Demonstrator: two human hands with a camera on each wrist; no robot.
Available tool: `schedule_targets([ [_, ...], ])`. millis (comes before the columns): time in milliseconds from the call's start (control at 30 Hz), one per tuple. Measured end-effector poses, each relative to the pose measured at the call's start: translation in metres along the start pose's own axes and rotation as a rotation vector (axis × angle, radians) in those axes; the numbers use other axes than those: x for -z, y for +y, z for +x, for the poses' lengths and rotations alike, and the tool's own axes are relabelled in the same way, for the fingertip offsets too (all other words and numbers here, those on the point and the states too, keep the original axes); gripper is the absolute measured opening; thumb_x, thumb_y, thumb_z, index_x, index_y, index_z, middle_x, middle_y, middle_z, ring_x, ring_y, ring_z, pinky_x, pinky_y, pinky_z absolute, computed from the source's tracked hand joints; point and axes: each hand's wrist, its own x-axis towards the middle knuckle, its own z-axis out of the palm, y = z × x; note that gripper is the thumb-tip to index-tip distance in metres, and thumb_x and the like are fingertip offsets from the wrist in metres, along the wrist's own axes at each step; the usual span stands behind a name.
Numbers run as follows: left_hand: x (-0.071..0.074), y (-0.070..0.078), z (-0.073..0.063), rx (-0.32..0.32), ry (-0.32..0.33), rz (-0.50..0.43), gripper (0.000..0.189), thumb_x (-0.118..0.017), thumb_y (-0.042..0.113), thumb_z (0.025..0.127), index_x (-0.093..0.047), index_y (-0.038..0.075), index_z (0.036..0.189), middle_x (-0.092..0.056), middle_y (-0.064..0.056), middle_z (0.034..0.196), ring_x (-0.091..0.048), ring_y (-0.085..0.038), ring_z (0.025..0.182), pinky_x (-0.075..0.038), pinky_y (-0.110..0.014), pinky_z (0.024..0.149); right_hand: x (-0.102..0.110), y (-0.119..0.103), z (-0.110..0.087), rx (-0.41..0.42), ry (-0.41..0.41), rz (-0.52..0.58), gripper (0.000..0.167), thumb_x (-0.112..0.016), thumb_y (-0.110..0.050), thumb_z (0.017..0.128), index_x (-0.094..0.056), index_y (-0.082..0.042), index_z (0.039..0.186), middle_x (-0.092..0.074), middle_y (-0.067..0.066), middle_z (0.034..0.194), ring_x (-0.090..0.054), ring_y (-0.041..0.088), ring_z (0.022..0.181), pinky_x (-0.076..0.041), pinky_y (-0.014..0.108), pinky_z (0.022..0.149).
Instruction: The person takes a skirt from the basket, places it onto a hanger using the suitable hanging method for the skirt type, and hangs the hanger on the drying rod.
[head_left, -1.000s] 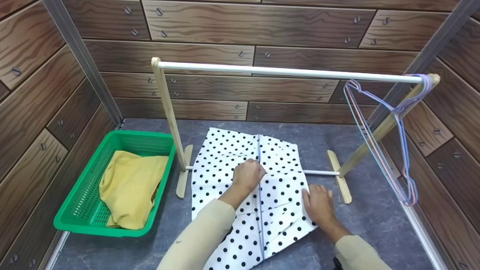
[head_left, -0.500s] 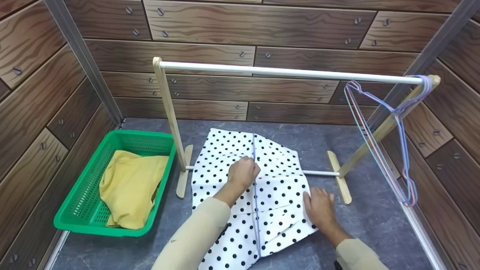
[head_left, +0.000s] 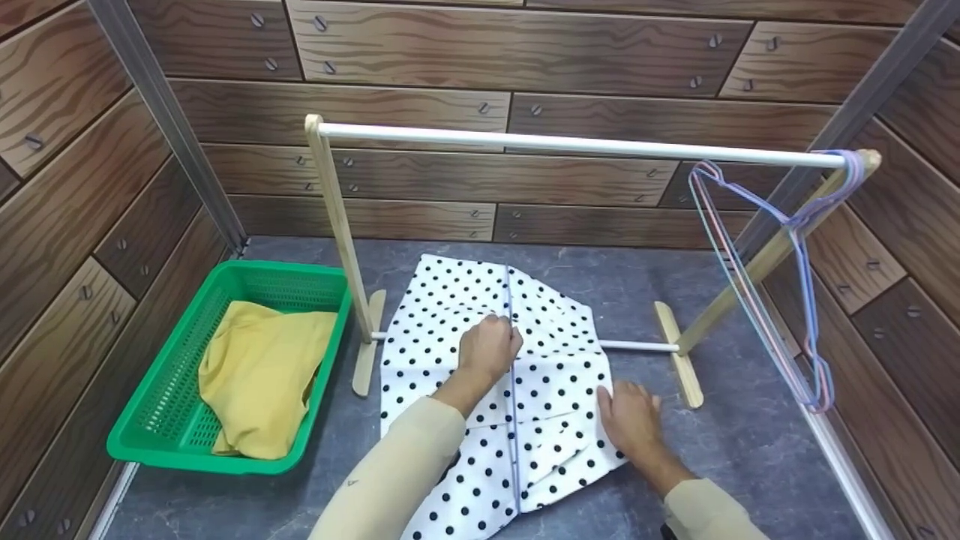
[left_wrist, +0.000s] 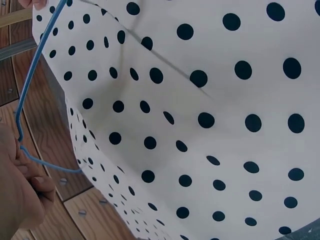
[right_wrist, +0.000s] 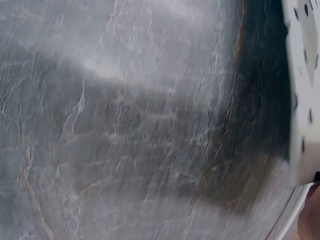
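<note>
A white cloth with black polka dots spreads below both hands, with a thin blue clothes hanger running lengthwise over its middle. My left hand is curled round the hanger about halfway along. In the left wrist view the left hand grips the bent part of the blue hanger, beside the cloth. At the cloth's right edge my right hand holds the fabric, thumb over the border. The right wrist view mostly shows floor, with the cloth's edge at far right.
A wooden rack with a white top bar stands behind the hands. Several pastel hangers hang at its right end. To the left, a green basket holds a yellow cloth. Wood-patterned walls enclose the grey floor.
Over the second, my left hand has shifted slightly left with the hanger. My right hand has lately moved a little left with the cloth's right edge.
</note>
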Motion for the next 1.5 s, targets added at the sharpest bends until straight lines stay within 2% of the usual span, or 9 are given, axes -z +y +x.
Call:
schedule_targets([
  [200, -0.011, 0.005, -0.005, 0.044, 0.019, 0.06, 0.028, -0.055, 0.03, 0.1, -0.069, 0.01, 0.087, -0.063, 0.0, 0.073, -0.053, -0.007, 0.052, -0.044, -0.022, 0.047, -0.004, 0.0, -0.001, -0.061, -0.084, -0.025, 0.035, -0.048, -0.031, 0.102, -0.061, 0.001, 0.092, -0.063, 0.02, 0.088, -0.059, 0.039, 0.09, -0.034, 0.049, 0.079],
  [333, -0.012, 0.009, -0.005, 0.075, -0.053, 0.095, 0.034, -0.048, 0.032, 0.103, -0.067, 0.012, 0.083, -0.059, 0.001, 0.069, -0.049, -0.008, 0.05, -0.04, -0.022, 0.043, -0.005, 0.002, -0.002, -0.072, -0.132, -0.02, 0.036, -0.047, -0.032, 0.103, -0.061, 0.0, 0.092, -0.064, 0.02, 0.088, -0.059, 0.04, 0.091, -0.034, 0.05, 0.081],
  [467, -0.013, 0.012, -0.004, 0.083, -0.13, 0.136, 0.036, -0.044, 0.03, 0.105, -0.066, 0.011, 0.085, -0.057, 0.001, 0.066, -0.05, -0.009, 0.049, -0.04, -0.023, 0.042, -0.005, 0.003, -0.003, -0.061, -0.134, -0.025, 0.036, -0.048, -0.032, 0.102, -0.061, 0.001, 0.092, -0.064, 0.02, 0.089, -0.059, 0.04, 0.091, -0.034, 0.051, 0.081],
  [733, -0.014, 0.013, -0.008, 0.032, -0.142, 0.225, 0.03, -0.046, 0.025, 0.105, -0.068, 0.011, 0.09, -0.057, 0.001, 0.064, -0.049, -0.008, 0.047, -0.038, -0.022, 0.039, -0.005, 0.004, -0.003, -0.095, -0.211, -0.064, 0.035, -0.051, -0.03, 0.102, -0.062, 0.002, 0.096, -0.065, 0.021, 0.09, -0.059, 0.04, 0.09, -0.035, 0.052, 0.081],
  [1000, 0.008, 0.014, 0.002, -0.029, -0.143, 0.249, 0.031, -0.051, 0.023, 0.101, -0.061, 0.015, 0.073, -0.052, 0.004, 0.057, -0.048, -0.008, 0.046, -0.036, -0.022, 0.04, -0.007, 0.007, -0.008, -0.102, -0.231, -0.084, 0.034, -0.053, -0.028, 0.101, -0.062, 0.004, 0.096, -0.065, 0.021, 0.088, -0.061, 0.041, 0.087, -0.035, 0.053, 0.08],
  [1100, 0.014, 0.015, 0.004, -0.045, -0.157, 0.255, 0.03, -0.053, 0.021, 0.099, -0.06, 0.015, 0.071, -0.052, 0.004, 0.057, -0.048, -0.008, 0.046, -0.036, -0.022, 0.039, -0.007, 0.008, -0.008, -0.097, -0.228, -0.088, 0.034, -0.052, -0.029, 0.101, -0.062, 0.003, 0.095, -0.066, 0.021, 0.089, -0.061, 0.041, 0.087, -0.035, 0.052, 0.08],
  [1267, 0.009, 0.01, -0.001, -0.037, -0.173, 0.254, 0.025, -0.052, 0.023, 0.101, -0.066, 0.011, 0.084, -0.056, 0.002, 0.062, -0.051, -0.009, 0.047, -0.039, -0.021, 0.04, -0.007, 0.007, -0.008, -0.11, -0.231, -0.09, 0.034, -0.053, -0.03, 0.101, -0.063, 0.003, 0.096, -0.066, 0.021, 0.089, -0.061, 0.04, 0.088, -0.035, 0.051, 0.081],
  [1367, 0.002, 0.008, -0.004, -0.022, -0.194, 0.244, 0.028, -0.048, 0.025, 0.104, -0.066, 0.01, 0.089, -0.056, 0.001, 0.064, -0.051, -0.009, 0.048, -0.041, -0.021, 0.041, -0.009, 0.004, -0.008, -0.122, -0.254, -0.082, 0.035, -0.053, -0.03, 0.101, -0.064, 0.004, 0.1, -0.067, 0.023, 0.094, -0.061, 0.043, 0.094, -0.036, 0.058, 0.088],
  [1500, -0.002, 0.008, -0.007, -0.038, -0.209, 0.247, 0.031, -0.044, 0.026, 0.105, -0.065, 0.008, 0.091, -0.055, 0.001, 0.064, -0.051, -0.008, 0.048, -0.041, -0.021, 0.041, -0.013, 0.001, -0.01, -0.14, -0.285, -0.066, 0.035, -0.053, -0.03, 0.101, -0.065, 0.003, 0.108, -0.068, 0.026, 0.104, -0.061, 0.045, 0.103, -0.031, 0.066, 0.097],
])
